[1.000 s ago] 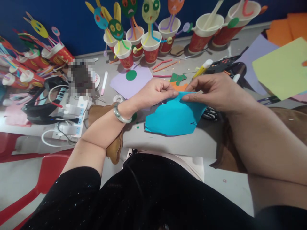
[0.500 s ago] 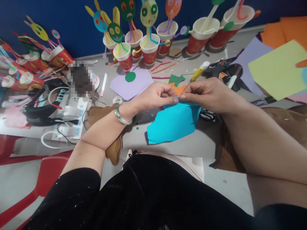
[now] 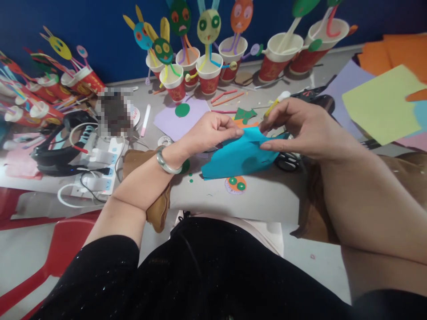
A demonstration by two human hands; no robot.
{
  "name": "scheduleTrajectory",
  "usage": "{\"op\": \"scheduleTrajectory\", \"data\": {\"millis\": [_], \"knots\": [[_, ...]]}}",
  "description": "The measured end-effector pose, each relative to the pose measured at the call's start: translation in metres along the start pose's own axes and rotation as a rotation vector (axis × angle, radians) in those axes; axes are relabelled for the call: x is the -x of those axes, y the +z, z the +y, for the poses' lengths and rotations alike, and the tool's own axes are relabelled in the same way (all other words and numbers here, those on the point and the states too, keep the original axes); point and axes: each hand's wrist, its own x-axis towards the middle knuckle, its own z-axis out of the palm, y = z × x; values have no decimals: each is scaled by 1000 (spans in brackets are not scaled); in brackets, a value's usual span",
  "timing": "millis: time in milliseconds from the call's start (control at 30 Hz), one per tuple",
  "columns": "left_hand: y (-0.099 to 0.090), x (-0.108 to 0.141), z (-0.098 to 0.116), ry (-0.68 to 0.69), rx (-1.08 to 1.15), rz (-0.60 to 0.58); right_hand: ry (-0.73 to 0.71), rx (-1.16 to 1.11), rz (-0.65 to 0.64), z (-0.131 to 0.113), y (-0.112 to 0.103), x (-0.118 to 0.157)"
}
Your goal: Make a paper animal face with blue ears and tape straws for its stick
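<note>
Head view: left hand (image 3: pixel 211 133) pinches blue paper sheet (image 3: pixel 238 159) by its upper edge, above table (image 3: pixel 267 204); right hand (image 3: pixel 302 129) has loosened, thumb and fingers parted at that edge, leaving left as main hold. Orange-and-lavender paper face (image 3: pixel 235 185) now uncovered below.

We could not see all of the left hand's (image 3: pixel 215 131) curled fingertips, nor tell how firmly the right hand (image 3: pixel 300 129) touched the blue paper (image 3: pixel 240 158). That sheet hid part of a black looped thing (image 3: pixel 287 165) on the right, and the right hand covered much of a yellow marker (image 3: pixel 272 107). Far right, a green paper head (image 3: pixel 305 6) ran off the top edge (we caught only its lower part). Cups (image 3: pixel 46 118) on the left blurred; mosaic blocks (image 3: pixel 115 111) masked something nearby.
</note>
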Motion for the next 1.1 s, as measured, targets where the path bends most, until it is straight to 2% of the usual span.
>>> {"op": "scheduleTrajectory", "data": {"millis": [200, 400, 567, 633, 767, 1100], "knots": [[-1, 0, 0, 25, 3, -27, -45, 82, 74, 8, 0, 0], [-2, 1, -1, 38, -15, -24, -8, 133, 80, 5, 3, -1], [-2, 0, -4, 73, -15, -62, 71, 64, 81, 1, 7, -2], [-1, 0, -4, 76, -19, -93, 116, 31, 61, -1, 10, -2], [3, 0, -2, 66, -35, -121, 175, 53, -56, -7, 16, -2], [2, 1, 2, 33, -32, -86, 120, 166, -67, -7, 13, -1]]}}
